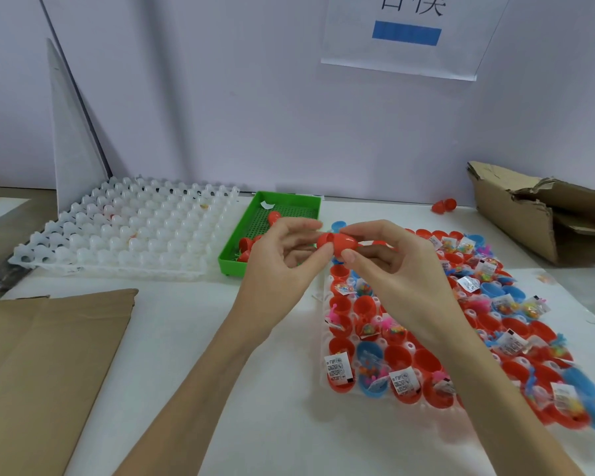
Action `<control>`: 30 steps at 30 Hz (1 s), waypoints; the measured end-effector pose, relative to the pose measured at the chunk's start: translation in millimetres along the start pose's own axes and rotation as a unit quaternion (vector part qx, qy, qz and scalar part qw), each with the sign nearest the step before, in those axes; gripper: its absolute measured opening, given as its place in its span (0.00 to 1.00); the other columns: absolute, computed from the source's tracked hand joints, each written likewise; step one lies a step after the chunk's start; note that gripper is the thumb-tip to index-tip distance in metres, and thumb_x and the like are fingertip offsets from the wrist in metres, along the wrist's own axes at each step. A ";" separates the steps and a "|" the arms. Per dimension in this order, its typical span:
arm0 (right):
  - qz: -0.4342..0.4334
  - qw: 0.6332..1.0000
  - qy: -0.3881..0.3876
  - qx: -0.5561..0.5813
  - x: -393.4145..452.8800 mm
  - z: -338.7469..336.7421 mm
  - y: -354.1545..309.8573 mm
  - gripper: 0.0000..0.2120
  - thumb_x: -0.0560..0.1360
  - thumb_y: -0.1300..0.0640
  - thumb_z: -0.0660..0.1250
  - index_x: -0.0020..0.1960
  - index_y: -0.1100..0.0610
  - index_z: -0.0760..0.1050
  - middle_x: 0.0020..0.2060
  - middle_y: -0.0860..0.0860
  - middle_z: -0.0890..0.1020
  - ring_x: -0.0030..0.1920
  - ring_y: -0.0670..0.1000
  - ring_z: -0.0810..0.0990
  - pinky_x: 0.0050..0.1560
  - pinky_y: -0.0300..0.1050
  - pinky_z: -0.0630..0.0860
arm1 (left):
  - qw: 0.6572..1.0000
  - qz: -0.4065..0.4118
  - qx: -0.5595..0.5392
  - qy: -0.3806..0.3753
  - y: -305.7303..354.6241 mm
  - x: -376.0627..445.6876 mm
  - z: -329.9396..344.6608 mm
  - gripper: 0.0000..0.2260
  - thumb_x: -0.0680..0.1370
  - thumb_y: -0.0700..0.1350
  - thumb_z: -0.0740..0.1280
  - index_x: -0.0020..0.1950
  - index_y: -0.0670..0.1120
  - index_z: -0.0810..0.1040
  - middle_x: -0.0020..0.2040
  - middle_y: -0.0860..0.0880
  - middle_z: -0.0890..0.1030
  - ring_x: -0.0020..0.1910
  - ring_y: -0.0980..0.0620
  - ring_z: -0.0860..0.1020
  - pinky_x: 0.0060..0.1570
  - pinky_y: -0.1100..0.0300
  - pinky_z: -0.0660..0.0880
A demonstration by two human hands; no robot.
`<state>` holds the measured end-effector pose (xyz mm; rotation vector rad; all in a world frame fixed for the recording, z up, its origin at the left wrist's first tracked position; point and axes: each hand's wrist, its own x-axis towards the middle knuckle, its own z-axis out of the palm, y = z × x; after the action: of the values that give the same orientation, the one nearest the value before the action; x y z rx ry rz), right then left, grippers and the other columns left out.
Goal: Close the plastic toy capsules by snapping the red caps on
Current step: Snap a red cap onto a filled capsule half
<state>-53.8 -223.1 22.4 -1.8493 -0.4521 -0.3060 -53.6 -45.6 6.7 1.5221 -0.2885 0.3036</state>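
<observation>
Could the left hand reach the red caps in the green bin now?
Probably not at once: the left hand and right hand both pinch a red capsule. The green bin lies open just beyond the left hand, nothing between, so once freed it likely could reach the red caps.

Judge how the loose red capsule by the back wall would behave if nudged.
The loose red capsule looks rounded and smooth, so it would probably roll. It seems thin, hollow plastic, likely light. Its glossy shell may slip from a loose pinch.

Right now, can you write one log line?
step: capping | both hands pinch red capsule | above filled tray | green bin behind
</observation>
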 end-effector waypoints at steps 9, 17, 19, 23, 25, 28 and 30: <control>-0.017 0.999 0.003 0.040 -0.1 -2.8 -6.9 0.12 0.77 0.58 0.72 0.60 0.51 0.81 0.49 0.39 0.86 0.50 0.43 0.86 0.48 0.30 0.79 | 0.999 0.017 -0.012 -0.030 6.3 -0.4 -5.6 0.11 0.78 0.38 0.75 0.59 0.44 0.84 0.52 0.50 0.88 0.52 0.50 0.86 0.56 0.60 0.81; -0.047 0.997 0.030 0.044 -1.6 3.0 -11.1 0.13 0.78 0.61 0.71 0.60 0.49 0.81 0.50 0.40 0.86 0.51 0.43 0.86 0.49 0.30 0.79 | 0.999 0.037 -0.032 -0.015 8.0 -1.8 -3.8 0.11 0.76 0.36 0.76 0.58 0.42 0.84 0.50 0.51 0.88 0.52 0.53 0.86 0.54 0.66 0.79; -0.064 0.997 0.039 0.031 -2.2 5.0 -11.3 0.14 0.78 0.62 0.71 0.60 0.48 0.80 0.52 0.44 0.85 0.51 0.43 0.85 0.49 0.31 0.79 | 0.999 0.032 -0.038 -0.010 7.7 -1.7 -4.7 0.11 0.76 0.36 0.76 0.57 0.42 0.85 0.50 0.50 0.88 0.52 0.53 0.86 0.53 0.66 0.79; -0.088 0.994 0.055 -0.028 -4.3 8.1 -11.1 0.14 0.78 0.60 0.70 0.64 0.51 0.80 0.56 0.47 0.82 0.55 0.44 0.83 0.54 0.32 0.79 | 0.999 0.022 -0.043 -0.008 9.3 -2.4 -6.6 0.11 0.75 0.36 0.77 0.57 0.42 0.86 0.49 0.51 0.88 0.51 0.53 0.86 0.53 0.67 0.79; -0.080 0.994 0.064 -0.040 -5.5 10.5 -12.3 0.15 0.78 0.55 0.68 0.64 0.48 0.80 0.58 0.45 0.81 0.58 0.45 0.82 0.56 0.34 0.79 | 0.998 0.013 -0.053 -0.008 10.1 -1.5 -7.4 0.11 0.75 0.37 0.77 0.57 0.44 0.86 0.50 0.50 0.88 0.52 0.52 0.87 0.53 0.67 0.79; -0.066 0.995 0.060 -0.045 -6.4 11.9 -15.0 0.15 0.78 0.51 0.66 0.64 0.42 0.77 0.59 0.38 0.81 0.60 0.42 0.81 0.57 0.33 0.78 | 0.998 0.004 -0.057 -0.007 10.2 -0.9 -7.5 0.11 0.76 0.39 0.77 0.57 0.45 0.87 0.51 0.49 0.89 0.53 0.51 0.87 0.53 0.66 0.79; -0.055 0.996 0.053 -0.040 -7.3 12.6 -15.6 0.18 0.78 0.50 0.65 0.67 0.44 0.76 0.58 0.34 0.81 0.60 0.37 0.81 0.59 0.31 0.77 | 0.999 0.000 -0.053 -0.012 10.4 -1.2 -7.8 0.11 0.76 0.39 0.77 0.57 0.45 0.87 0.51 0.49 0.89 0.53 0.50 0.87 0.53 0.66 0.80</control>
<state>-67.5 -208.0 28.6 -1.8791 -0.4749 -0.5015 -58.6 -37.6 15.7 1.4218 -0.3190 0.2670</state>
